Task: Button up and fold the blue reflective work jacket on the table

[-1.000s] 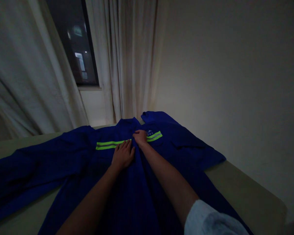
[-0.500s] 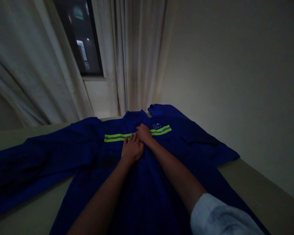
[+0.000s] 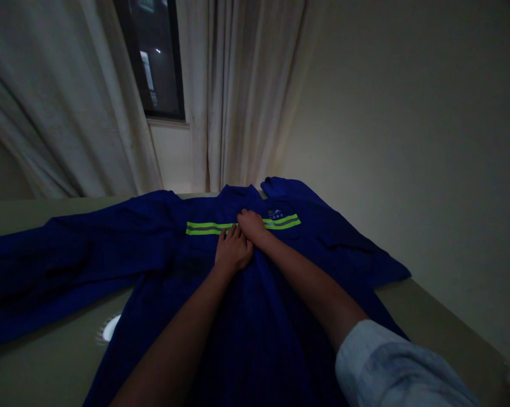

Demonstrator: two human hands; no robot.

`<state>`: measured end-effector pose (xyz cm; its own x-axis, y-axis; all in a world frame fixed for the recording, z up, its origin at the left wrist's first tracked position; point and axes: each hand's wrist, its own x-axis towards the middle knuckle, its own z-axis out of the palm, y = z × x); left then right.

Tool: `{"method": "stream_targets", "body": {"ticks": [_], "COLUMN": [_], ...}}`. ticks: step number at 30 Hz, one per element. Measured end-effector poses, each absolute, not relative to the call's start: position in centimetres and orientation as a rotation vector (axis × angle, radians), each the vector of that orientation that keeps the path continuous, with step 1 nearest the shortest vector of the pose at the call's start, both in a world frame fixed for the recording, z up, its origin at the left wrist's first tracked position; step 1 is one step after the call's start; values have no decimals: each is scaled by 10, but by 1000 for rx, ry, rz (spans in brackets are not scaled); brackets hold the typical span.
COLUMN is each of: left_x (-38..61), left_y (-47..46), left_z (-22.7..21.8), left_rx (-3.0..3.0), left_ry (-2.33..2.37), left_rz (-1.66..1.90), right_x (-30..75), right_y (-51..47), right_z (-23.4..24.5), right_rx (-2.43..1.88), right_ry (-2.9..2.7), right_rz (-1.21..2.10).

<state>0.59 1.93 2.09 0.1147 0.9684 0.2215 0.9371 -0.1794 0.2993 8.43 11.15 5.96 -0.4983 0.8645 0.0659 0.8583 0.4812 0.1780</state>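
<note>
A dark blue long-sleeved work jacket [image 3: 182, 316] lies spread out front side up, its collar at the far end. Across its chest runs a yellow-green and grey reflective stripe [image 3: 202, 228], with a small pale logo [image 3: 275, 213] just above the right part. My right hand [image 3: 251, 225] has its fingers curled on the front opening at the stripe, closed on the fabric. Right beside it, slightly nearer to me, my left hand [image 3: 233, 250] rests palm down on the jacket, fingers spread. The fingertips of my right hand and what lies beneath both palms are hidden.
The jacket lies on a greenish-beige flat surface [image 3: 60, 367], which has a bright patch of light near its left side. Pale curtains [image 3: 246, 90] and a dark window [image 3: 157, 68] are behind it. A plain wall [image 3: 390, 135] borders the right side.
The camera view has shifted slightly, and a bright patch now shows on the surface at left. Both hands stay at the same place on the jacket front.
</note>
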Motion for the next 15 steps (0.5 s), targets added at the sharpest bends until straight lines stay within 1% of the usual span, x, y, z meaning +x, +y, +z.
{"method": "stream_targets", "body": {"ticks": [15], "left_x": [6], "left_y": [20], "left_z": [19], "left_rx": [2299], "left_ry": [1939], "left_rz": [585], "right_x": [78], "right_y": [118], "right_z": [72], "right_rx": [1270], "right_ry": [2666], "right_rz": [361]}}
